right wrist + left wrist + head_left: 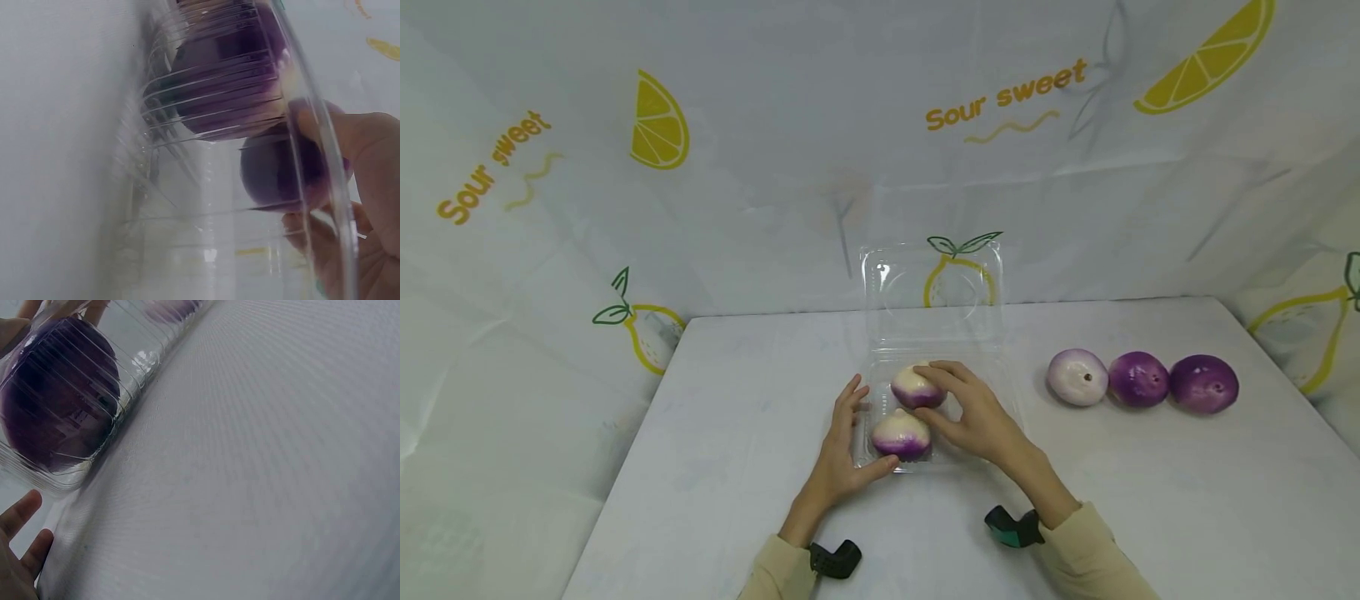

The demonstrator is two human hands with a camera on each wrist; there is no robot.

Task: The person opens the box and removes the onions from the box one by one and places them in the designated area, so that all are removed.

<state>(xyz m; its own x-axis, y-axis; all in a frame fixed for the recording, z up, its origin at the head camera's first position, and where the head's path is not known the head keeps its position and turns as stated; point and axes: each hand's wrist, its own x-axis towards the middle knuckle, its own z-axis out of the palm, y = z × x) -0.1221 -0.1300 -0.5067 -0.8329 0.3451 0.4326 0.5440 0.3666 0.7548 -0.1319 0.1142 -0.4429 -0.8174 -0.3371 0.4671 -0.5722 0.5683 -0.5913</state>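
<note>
A clear plastic clamshell box [977, 450] lies with its lid [895, 287] raised at the back. Two glossy purple-and-white round vegetables sit in its left half, pale pointed ends up: a far one [913, 392] and a near one [904, 437]. My right hand [981, 417] holds the far vegetable between thumb and fingers; the right wrist view shows this vegetable [275, 169] through the box wall. Around the box's left side, my left hand [842, 458] is spread, its thumb at the front rim by the near vegetable. That vegetable [62, 394] fills the left wrist view's upper left corner.
To the right of the box, one pale vegetable [1077, 377] and two purple ones, a middle one [1138, 379] and an outer one [1204, 384], form a row on the white table [737, 467]. A lemon-printed cloth [775, 167] hangs behind the table.
</note>
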